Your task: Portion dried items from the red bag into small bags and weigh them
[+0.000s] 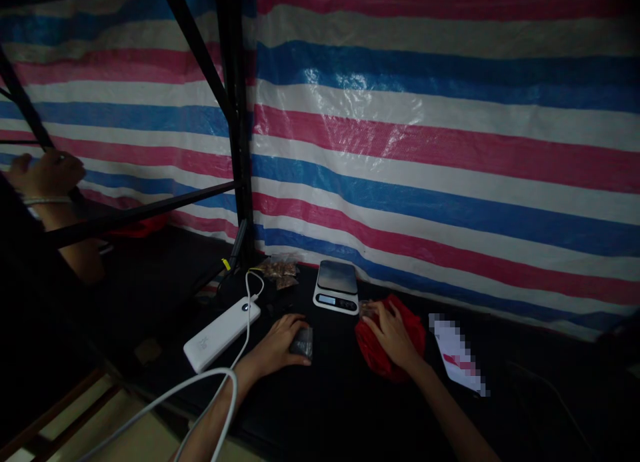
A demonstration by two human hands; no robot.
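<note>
My left hand (280,343) lies low over the black surface, its thumb and fingers closed about the edges of a small clear plastic bag (303,343). What the bag holds is too dark to tell. To the right, my right hand (393,334) reaches over a crumpled red plastic bag (373,354), fingers bent at its upper left edge. Something small and see-through shows at those fingertips, too unclear to name. Between and beyond both hands stands a white digital scale (336,302) with a bare metal plate and a lit display.
Small clear bags with brown contents (283,270) lie behind the scale's left side. A white power bank (220,335) with a white cable (236,395) sits left. A phone (460,355) lies right. Black metal bars (235,142) rise at left, near another person's hand (47,175).
</note>
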